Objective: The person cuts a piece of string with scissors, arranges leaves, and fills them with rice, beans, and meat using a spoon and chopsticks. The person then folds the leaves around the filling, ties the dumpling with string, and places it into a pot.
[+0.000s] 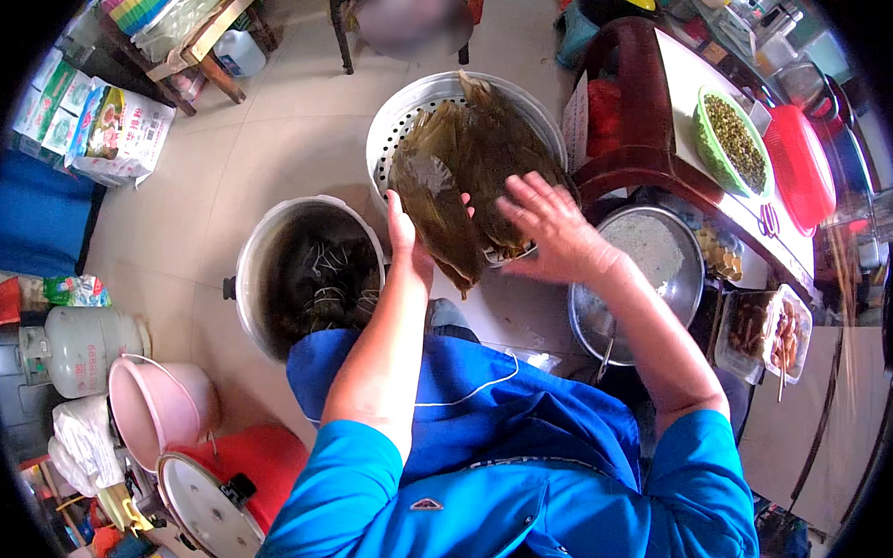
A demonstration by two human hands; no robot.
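My left hand (409,242) grips a broad dark-green leaf (447,220), thumb on the near side and fingertips showing past its right edge. One leaf or several stacked, I cannot tell. Fingers spread, my right hand (558,230) is open just right of the leaf, slightly blurred, over the near right rim of a perforated metal pan (381,134). Inside that pan lies a pile of long wet leaves (506,133). To the left stands a deep metal pot (253,272) with tied leaf-wrapped bundles (330,302) at its bottom.
Right of my knees is a metal basin (697,278) with white grains, probably rice, and a spoon handle. A green basket (709,160) of speckled filling and a red plastic lid (803,164) sit on the side table. Meat fills a clear container (754,334). A pink bucket (157,407) stands lower left.
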